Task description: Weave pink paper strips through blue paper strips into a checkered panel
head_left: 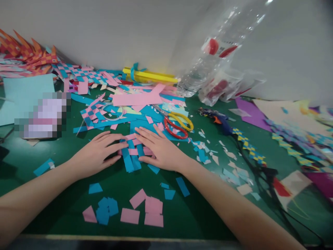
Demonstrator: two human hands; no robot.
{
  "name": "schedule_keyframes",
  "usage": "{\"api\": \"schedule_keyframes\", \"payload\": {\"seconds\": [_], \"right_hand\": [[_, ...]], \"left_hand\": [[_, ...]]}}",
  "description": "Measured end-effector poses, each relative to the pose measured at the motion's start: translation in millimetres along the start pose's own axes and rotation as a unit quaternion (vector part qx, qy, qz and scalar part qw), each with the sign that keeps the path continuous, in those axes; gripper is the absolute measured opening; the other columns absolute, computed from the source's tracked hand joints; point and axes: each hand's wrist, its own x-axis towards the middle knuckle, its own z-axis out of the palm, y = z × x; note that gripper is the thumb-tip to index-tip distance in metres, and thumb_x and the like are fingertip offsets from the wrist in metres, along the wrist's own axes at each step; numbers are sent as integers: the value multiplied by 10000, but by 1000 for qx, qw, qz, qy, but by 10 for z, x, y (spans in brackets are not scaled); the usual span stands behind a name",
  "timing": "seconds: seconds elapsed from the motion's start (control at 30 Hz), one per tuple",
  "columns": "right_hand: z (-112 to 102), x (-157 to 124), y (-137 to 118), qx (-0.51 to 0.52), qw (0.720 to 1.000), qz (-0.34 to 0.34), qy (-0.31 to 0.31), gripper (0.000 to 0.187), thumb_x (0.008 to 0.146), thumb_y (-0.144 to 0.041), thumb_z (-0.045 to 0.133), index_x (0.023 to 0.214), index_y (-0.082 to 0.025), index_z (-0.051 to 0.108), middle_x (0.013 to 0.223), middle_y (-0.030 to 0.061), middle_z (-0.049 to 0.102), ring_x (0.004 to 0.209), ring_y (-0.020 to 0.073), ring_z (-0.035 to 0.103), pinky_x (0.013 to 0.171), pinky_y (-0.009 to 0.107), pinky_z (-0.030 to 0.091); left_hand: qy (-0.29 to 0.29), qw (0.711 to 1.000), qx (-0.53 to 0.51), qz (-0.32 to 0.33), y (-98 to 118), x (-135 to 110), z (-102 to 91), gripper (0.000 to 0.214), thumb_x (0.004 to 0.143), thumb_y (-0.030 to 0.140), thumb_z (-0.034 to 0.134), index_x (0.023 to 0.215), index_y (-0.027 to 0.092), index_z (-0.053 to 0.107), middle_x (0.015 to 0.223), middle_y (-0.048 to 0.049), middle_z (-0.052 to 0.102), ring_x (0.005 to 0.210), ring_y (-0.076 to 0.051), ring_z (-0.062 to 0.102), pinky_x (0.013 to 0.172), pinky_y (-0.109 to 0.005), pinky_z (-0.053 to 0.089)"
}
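Observation:
Blue and pink paper strips (129,160), woven over and under each other, lie flat on the green tabletop between my hands. My left hand (100,152) is at their left edge, fingers stretched towards them and thumb apart, fingertips touching the paper. Spread across the right part of the weave is my right hand (161,147), palm down, covering some of the strips. Just beyond it rest scissors (179,125) with one red and one yellow handle. Small blue cut pieces (103,210) and pink cut pieces (153,210) are scattered nearer me.
Woven paper shapes (85,74) and strips pile up along the wall. A plastic bottle (221,48) leans at the back right. A blue glue gun (221,121) with a cord lies at right among paper scraps. A pixelated object (47,116) sits at left.

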Motion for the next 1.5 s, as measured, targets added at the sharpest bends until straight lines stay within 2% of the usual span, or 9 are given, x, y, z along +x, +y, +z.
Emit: {"api": "schedule_keyframes", "payload": {"seconds": [0.27,0.47,0.57,0.73,0.87,0.97,1.13,1.3,1.5], "right_hand": [[39,123,-86,-8,1000,4,-8,698,956,-606,361,1505,-179,309,1579,83,311,1480,245,270,1233,551,160],[59,254,-212,-30,999,13,4,665,973,-585,328,1486,-163,345,1573,87,321,1469,255,296,1232,575,123],[57,302,-262,-20,999,31,29,670,972,-592,312,1475,-154,365,1564,100,343,1449,264,340,1223,575,164],[8,259,-113,15,994,48,95,532,1012,-474,311,1431,-167,430,1524,85,430,1409,236,408,1224,543,200],[21,208,33,53,987,80,129,419,1003,-341,369,1386,-208,476,1432,69,549,1375,229,457,1220,561,199],[33,188,47,78,990,41,113,424,958,-309,439,1368,-210,486,1432,72,547,1378,237,453,1225,580,158],[-14,137,58,72,994,-38,73,531,883,-338,552,1371,-141,474,1512,139,436,1454,279,326,1218,601,135],[-20,106,126,96,992,-54,57,610,874,-416,600,1397,-151,433,1521,146,420,1462,276,307,1219,596,128],[-5,103,144,123,989,-49,59,610,864,-369,612,1413,-191,416,1527,130,416,1466,257,302,1221,584,119]], "left_hand": [[13,1000,8,-3,-1,-31,-18,303,983,254,454,1265,226,564,1355,-100,569,1233,-243,542,1087,-496,395],[32,999,16,-15,-29,-35,-29,323,958,185,454,1268,196,544,1355,-120,556,1257,-255,516,1051,-486,434],[44,999,10,-21,-29,-41,-46,355,932,142,444,1272,179,538,1343,-134,557,1284,-269,492,1045,-488,441],[49,999,-15,-12,8,-42,-90,391,911,104,426,1270,184,559,1337,-116,568,1276,-260,500,1071,-476,425],[6,999,-21,29,54,-37,-95,375,971,162,428,1304,279,554,1370,-58,560,1322,-238,469,1133,-492,364],[-5,998,-11,67,68,-42,-64,337,971,221,478,1294,249,568,1391,-75,553,1389,-273,397,1156,-506,343],[-21,997,-12,72,57,-43,-32,323,966,265,512,1279,244,586,1441,-79,514,1428,-289,341,1166,-521,333],[-41,997,-17,65,55,-36,-32,352,962,277,525,1311,259,565,1442,-67,518,1412,-276,375,1177,-532,307],[-57,996,-2,64,63,-34,-28,367,976,305,494,1336,245,532,1463,-73,496,1405,-279,383,1158,-551,329]]}}
